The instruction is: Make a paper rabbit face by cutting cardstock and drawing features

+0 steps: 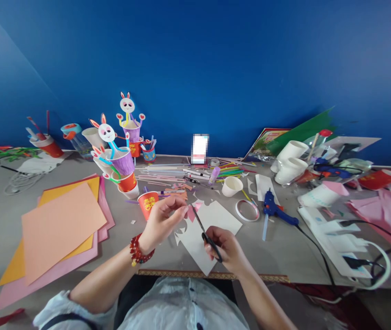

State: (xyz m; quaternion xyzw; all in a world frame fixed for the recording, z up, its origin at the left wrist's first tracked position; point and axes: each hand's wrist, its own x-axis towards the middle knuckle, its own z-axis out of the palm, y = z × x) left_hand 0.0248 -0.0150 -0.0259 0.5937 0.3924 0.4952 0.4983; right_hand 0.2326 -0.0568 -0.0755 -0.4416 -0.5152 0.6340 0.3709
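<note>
My left hand [163, 219] pinches a small pink paper piece [192, 211] above the grey table [278, 247]; a red bead bracelet [137, 251] sits on that wrist. My right hand [223, 248] grips black scissors [206, 233], whose blades point up toward the pink piece. Under both hands lies a white cut paper sheet [212, 224]. A red paper cup [148, 203] stands just left of my left hand.
Orange, yellow and pink paper sheets [59, 227] are stacked at the left. Bunny cup crafts [120, 156] stand behind. A blue glue gun [275, 210] with a black cord, a tape ring [248, 210], white cups [290, 162] and straws [188, 173] crowd the right and back.
</note>
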